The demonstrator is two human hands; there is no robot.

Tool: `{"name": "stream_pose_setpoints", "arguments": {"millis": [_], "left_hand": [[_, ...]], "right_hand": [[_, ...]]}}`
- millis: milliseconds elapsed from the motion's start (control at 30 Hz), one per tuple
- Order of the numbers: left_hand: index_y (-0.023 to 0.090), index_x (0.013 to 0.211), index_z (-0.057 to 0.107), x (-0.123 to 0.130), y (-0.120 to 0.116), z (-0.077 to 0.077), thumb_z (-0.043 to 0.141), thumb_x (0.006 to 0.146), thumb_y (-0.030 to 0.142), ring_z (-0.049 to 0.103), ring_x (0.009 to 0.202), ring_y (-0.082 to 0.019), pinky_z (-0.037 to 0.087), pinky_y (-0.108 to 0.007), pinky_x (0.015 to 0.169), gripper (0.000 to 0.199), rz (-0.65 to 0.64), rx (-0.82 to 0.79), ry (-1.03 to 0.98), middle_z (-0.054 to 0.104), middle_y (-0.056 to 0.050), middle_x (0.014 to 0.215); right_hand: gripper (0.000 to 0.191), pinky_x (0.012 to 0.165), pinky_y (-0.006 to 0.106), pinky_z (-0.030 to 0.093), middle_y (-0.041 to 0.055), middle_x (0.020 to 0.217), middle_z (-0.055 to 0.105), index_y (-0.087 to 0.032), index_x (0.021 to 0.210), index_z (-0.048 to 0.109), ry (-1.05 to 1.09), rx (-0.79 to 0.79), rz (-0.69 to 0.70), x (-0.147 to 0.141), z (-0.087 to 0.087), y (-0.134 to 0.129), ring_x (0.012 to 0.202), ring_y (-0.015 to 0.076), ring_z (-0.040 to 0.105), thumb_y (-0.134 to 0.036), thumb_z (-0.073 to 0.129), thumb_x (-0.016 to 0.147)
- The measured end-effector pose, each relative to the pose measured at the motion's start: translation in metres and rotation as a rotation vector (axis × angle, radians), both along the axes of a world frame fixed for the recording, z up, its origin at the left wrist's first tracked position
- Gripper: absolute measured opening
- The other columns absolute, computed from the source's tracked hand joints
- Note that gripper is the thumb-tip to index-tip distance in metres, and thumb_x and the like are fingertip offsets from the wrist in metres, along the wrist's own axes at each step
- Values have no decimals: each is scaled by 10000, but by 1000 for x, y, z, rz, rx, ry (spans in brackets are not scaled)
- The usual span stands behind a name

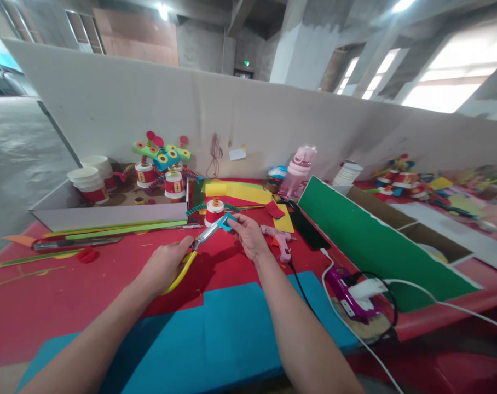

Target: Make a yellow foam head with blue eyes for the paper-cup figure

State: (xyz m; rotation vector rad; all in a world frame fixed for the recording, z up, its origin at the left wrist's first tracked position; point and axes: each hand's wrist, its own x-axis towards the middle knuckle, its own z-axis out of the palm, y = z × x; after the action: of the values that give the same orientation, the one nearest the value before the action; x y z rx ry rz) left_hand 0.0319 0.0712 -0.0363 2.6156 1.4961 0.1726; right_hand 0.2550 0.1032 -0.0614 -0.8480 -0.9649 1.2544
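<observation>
My left hand (171, 265) is closed round the yellow handles of a pair of scissors (207, 232), its blades pointing up and to the right. Between the fingertips of my right hand (248, 234) is a small piece of blue paper (227, 220), and the blade tips meet it. Just behind the scissors stands a red and white paper cup figure (214, 209) with green folded-paper arms and a yellow roll on top. A pink glue gun (282, 244) lies to the right of my right hand. Below my forearms spreads a large blue sheet (232, 323).
At left, a shallow box (109, 218) holds stacked cups (88, 183) and finished cup figures (174, 183). A pink bottle (298, 172), a black phone (308, 227), a green-sided box (367, 243) and a purple power strip (351, 298) with trailing cords occupy the right side.
</observation>
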Motion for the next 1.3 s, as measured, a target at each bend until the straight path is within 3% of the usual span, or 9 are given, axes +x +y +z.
{"name": "stream_pose_setpoints", "arguments": {"millis": [333, 633, 900, 1300], "left_hand": [[220, 1072, 447, 0, 1, 0, 321, 900, 265, 637, 719, -212, 315, -242, 539, 218, 8, -3, 21, 661, -64, 806], [225, 1099, 427, -1, 3, -2, 320, 899, 277, 639, 707, -222, 285, -246, 525, 233, -3, 23, 57, 652, -60, 786], [216, 1096, 429, -3, 3, -3, 308, 901, 285, 640, 706, -240, 314, -256, 534, 240, -15, 18, 69, 656, -69, 778], [212, 1057, 425, -3, 2, -2, 325, 902, 265, 634, 680, -223, 246, -252, 506, 192, -31, 33, 69, 650, -59, 753]], "right_hand": [[270, 694, 253, 466, -17, 735, 665, -195, 767, 677, -34, -11, 0, 3, 0, 0, 669, 107, 581, -395, 769, 612], [214, 746, 269, 461, -17, 752, 662, -190, 774, 682, -93, 6, 53, 4, -4, 2, 699, 111, 586, -344, 753, 643], [219, 700, 242, 440, -24, 740, 659, -185, 763, 664, -75, 14, 52, 6, -5, 2, 677, 99, 573, -349, 750, 645], [254, 682, 253, 441, -12, 729, 654, -187, 747, 672, -37, 21, 38, 7, -2, 2, 666, 103, 561, -383, 766, 616]]}}
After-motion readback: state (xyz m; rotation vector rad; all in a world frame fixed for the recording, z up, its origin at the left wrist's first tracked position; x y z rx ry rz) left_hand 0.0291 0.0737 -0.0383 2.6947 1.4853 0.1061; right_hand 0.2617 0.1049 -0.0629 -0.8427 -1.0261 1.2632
